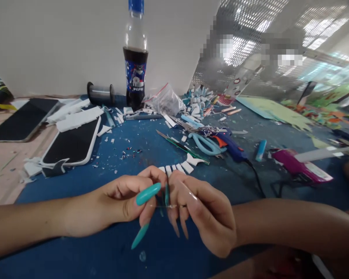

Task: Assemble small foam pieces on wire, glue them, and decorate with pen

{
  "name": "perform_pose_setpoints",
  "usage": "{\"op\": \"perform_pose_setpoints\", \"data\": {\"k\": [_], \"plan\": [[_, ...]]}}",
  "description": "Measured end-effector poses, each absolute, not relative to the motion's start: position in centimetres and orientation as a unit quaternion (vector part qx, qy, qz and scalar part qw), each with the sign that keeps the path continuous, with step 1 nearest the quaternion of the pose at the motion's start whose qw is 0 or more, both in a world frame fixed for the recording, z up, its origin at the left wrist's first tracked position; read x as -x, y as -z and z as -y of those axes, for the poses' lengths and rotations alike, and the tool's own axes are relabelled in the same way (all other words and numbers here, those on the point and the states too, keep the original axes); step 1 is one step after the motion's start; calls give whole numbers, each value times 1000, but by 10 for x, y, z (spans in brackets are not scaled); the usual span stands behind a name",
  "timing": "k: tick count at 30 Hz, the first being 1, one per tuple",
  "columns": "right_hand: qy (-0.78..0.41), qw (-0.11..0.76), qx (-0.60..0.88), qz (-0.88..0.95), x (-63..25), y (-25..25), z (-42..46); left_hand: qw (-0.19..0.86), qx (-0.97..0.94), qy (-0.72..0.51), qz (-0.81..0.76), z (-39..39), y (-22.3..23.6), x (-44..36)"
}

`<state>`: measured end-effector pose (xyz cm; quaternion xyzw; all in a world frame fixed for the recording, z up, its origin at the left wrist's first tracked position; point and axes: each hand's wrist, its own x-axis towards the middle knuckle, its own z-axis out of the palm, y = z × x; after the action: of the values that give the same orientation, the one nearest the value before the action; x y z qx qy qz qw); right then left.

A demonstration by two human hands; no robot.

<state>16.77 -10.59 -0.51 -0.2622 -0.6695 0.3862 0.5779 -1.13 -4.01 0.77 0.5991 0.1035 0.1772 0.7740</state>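
Observation:
My left hand [123,197], with long turquoise nails, is closed in a pinch. Right beside it, my right hand [208,213] is also pinched shut, its fingertips almost meeting the left ones. Between the two runs a thin, thread-like strand [162,206], whose ends are hidden in my fingers. Just beyond my knuckles, a curved row of small white foam-like pieces [178,168] lies on the blue mat [128,139], ending in a tail-shaped piece [195,159]. The fingers partly cover this row.
A craft knife [183,147], light-blue scissors [206,145] and a blue glue gun [232,145] with its cord lie ahead. Behind stand a Pepsi bottle [135,73] and a spool of clear line [100,93]. Two phones [72,143] lie left; a magenta packet [301,164] lies right.

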Motion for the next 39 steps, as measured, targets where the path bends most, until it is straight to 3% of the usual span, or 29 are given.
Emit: {"op": "perform_pose_setpoints", "data": {"k": [39], "plan": [[-382,536,242,713,-175,3,99,764,-618,-135,-129,32,-20,6]]}}
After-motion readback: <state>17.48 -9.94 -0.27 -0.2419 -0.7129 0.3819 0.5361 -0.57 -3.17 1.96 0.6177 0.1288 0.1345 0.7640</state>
